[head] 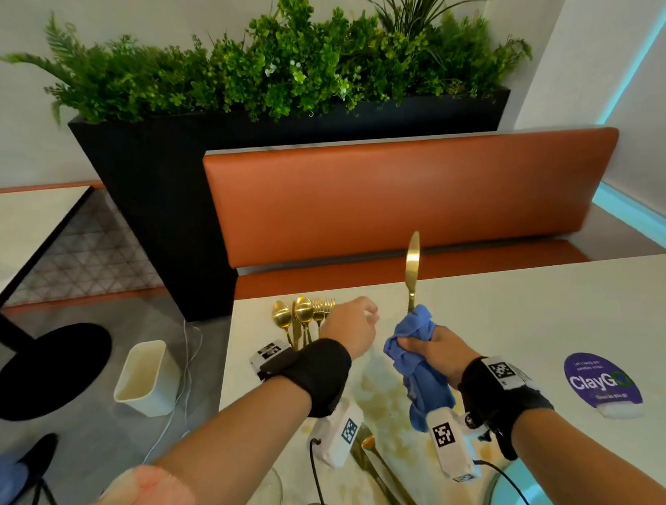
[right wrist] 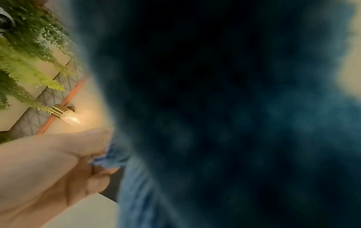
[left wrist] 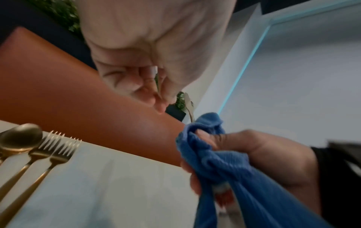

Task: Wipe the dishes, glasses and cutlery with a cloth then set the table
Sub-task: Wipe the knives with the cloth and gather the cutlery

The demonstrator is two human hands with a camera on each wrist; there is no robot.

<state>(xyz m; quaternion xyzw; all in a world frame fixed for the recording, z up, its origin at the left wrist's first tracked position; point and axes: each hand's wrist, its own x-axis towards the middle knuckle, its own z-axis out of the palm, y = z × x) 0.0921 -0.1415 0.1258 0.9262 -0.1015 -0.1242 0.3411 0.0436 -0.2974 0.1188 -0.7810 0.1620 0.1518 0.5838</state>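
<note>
Seen from the head camera, a person stands at a white worktop [head: 517, 320]. The right hand [head: 433, 349] has its grip closed around a bunched blue cloth [head: 414, 348], and a gold knife [head: 413, 269] rises upright out of the top of the cloth, blade up. The left hand [head: 352, 326] hovers just left of the cloth with its fingers loosely curled, holding nothing. Behind that hand, two gold spoons [head: 293, 314] and two gold forks [head: 323, 310] lie side by side near the worktop's far edge. More gold cutlery [head: 375, 468] lies near the front edge, beside glass rims at the bottom of the picture. A purple sticker [head: 600, 382] sits on the worktop to the right. On the floor to the left stands a white bin [head: 148, 377]; I cannot tell what is in it. A black planter [head: 161, 206] holds green foliage behind an orange bench [head: 397, 196].

The left wrist camera shows what the head view hides: the left palm and empty curled fingers [left wrist: 144, 86], and the right thumb pressed into the cloth [left wrist: 210, 152].

The right wrist camera is mostly blocked by dark, blurred cloth [right wrist: 215, 108], but alone shows a lit wall lamp [right wrist: 66, 115].
</note>
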